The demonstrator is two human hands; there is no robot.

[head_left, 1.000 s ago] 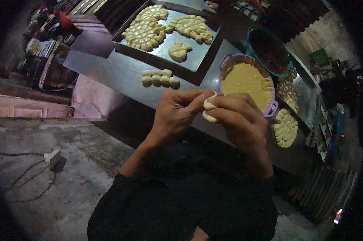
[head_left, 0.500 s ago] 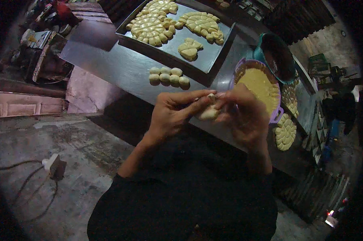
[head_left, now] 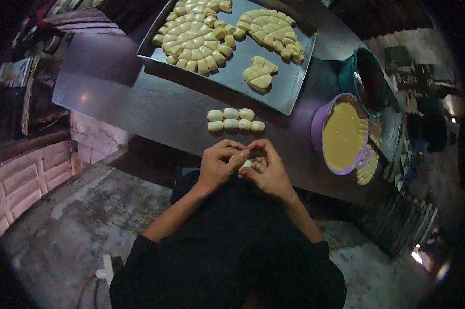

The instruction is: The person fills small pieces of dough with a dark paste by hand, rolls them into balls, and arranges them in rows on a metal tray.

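Close to my body, at the table's near edge, both hands meet around a small pale dough piece. My left hand is closed, its thumb and fingertips pressed at the top of the dough. My right hand curls round it from the other side, thumb below. Fingers cover most of the piece. Just beyond them, several small oval dough rolls lie in two touching rows on the metal table.
A metal tray at the far side bears shaped, scored dough, with a smaller dough piece near its corner. To the right stand a purple basin of yellow filling and a teal tub. Scored dough lies beside the basin.
My view has shifted, so the tray, rolls and basin appear elsewhere in the picture. Both hands have drawn nearer my body with the dough; the right hand's motion blur is gone.
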